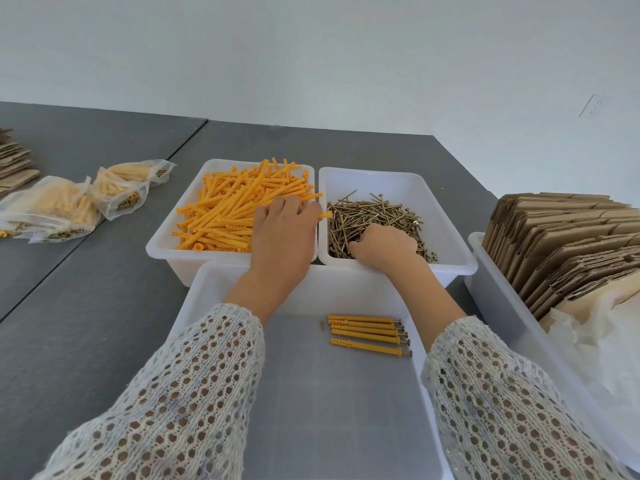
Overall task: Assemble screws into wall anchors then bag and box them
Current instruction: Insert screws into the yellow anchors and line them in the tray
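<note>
Anchors (228,213), orange, heaped in the left white bin (166,244) on the grey counter (86,289); screws (374,216) in the bin beside it. From the head view we note our left hand (282,237) with fingers clamped on one anchor (325,215), and our right hand (382,245) curled into the screws, grip unclear. Five assembled anchors (367,334) lie in the near tray (194,306). Filled bags (69,206) left; flat cartons (568,244) right.

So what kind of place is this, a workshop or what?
Probably a small hand-packing workstation, not a workshop: white bins of loose yellow wall anchors and screws, filled plastic bags set aside, and stacked flat cardboard boxes waiting on a plain grey table.
</note>
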`<action>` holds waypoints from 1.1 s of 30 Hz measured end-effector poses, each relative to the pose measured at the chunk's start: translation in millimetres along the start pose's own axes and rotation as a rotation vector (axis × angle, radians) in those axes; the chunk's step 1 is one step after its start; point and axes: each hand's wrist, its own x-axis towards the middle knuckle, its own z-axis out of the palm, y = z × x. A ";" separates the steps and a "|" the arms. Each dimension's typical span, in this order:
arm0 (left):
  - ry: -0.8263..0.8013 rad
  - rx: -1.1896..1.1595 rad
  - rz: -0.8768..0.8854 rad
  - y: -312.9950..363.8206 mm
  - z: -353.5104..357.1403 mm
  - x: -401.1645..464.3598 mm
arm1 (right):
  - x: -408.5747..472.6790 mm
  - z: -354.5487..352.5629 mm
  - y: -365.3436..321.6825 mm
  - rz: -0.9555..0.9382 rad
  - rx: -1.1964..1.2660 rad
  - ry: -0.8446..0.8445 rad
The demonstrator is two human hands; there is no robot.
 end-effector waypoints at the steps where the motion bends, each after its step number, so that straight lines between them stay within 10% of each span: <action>1: 0.006 -0.036 0.035 0.7 0.4 0.6 | 0.0 0.2 -0.2 -0.004 0.000 0.010; 17: -0.094 -0.237 0.094 9.1 1.0 -3.4 | -4.8 3.7 -4.6 0.016 0.089 0.207; 33: -0.151 -0.297 0.078 6.7 0.4 -1.0 | -3.5 2.2 -0.5 0.169 0.128 0.034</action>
